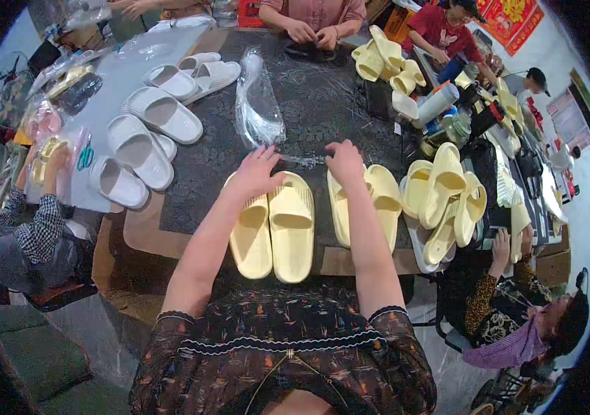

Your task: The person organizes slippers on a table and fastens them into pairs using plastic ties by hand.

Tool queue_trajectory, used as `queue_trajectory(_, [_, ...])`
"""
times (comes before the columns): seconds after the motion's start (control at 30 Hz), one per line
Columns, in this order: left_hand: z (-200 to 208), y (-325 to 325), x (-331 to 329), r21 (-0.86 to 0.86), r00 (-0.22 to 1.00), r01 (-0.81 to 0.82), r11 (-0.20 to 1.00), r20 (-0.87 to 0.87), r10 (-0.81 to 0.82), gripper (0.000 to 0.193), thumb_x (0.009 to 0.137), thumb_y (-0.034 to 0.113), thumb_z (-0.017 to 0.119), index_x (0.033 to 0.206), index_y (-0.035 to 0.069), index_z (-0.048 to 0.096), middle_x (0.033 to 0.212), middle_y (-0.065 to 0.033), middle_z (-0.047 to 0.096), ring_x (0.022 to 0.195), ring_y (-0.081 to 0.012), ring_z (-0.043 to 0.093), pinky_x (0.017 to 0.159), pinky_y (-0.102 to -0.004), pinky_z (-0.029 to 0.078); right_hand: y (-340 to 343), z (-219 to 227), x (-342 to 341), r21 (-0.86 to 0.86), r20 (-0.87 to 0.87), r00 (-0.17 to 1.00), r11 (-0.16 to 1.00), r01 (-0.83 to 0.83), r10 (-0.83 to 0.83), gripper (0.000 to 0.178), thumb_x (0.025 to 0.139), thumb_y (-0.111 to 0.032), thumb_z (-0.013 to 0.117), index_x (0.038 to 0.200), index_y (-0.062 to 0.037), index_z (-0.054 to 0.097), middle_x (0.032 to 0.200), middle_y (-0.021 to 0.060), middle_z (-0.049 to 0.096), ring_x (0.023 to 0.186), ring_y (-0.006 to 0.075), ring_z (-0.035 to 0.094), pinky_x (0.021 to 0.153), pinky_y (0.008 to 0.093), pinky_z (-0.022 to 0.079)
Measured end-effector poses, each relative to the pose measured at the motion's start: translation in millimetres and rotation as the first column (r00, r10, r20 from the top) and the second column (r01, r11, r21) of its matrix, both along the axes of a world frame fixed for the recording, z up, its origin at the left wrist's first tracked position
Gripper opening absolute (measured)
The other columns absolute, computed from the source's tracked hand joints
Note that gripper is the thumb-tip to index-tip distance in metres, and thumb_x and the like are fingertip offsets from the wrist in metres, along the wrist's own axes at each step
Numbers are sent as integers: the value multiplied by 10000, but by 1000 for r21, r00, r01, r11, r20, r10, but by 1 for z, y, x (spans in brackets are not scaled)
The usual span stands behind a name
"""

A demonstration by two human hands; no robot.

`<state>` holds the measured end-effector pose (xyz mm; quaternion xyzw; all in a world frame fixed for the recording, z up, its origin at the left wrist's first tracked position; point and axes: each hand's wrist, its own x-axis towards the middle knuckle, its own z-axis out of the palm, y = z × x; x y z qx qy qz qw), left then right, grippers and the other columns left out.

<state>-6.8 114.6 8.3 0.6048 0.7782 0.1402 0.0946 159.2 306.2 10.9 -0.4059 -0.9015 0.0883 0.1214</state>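
My left hand, fingers spread, lies over the toe end of a pair of pale yellow slide slippers, the left slipper and the right slipper, at the near table edge. My right hand is above a second yellow pair, whose right slipper shows beside my forearm; its fingers are slightly bent and apart, with nothing visible in them. Between my hands, small clear plastic pieces lie on the dark patterned table cover. Beyond my left hand is a crumpled clear plastic bag.
Several light grey slippers stand at left, and stacked yellow slippers at right. Teal scissors lie far left. Bottles and a white cylinder crowd the right side. Other people work around the table, one pair of hands across from me.
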Motion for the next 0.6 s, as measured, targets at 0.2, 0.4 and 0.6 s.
queue_trajectory(0.2, [-5,3,-5,-80,990,-18,997,138,29,659,906,446,474,1399,13,414,1518,-176,289,1426,-310,225,1165,-377,206,2,-10,-1,36,-36,998,998,50,-49,85,779,-205,668,823,-147,712,987,120,577,994,313,573,847,420,497])
queue_trajectory(0.4, [-12,2,-9,-61,988,-22,998,148,31,700,887,452,500,1398,-16,400,1516,-176,293,1426,-300,230,1162,-370,220,2,1,26,-154,-493,870,984,-89,1,173,771,-230,725,896,-111,726,873,89,670,841,251,635,776,373,497])
queue_trajectory(0.6, [-12,2,-8,-17,987,-23,1000,158,25,697,866,419,547,1393,-14,404,1500,-183,321,1416,-307,251,1157,-366,236,-24,35,66,-520,-834,409,774,-360,-371,153,851,-134,668,949,-19,685,1009,79,680,903,115,599,824,249,441])
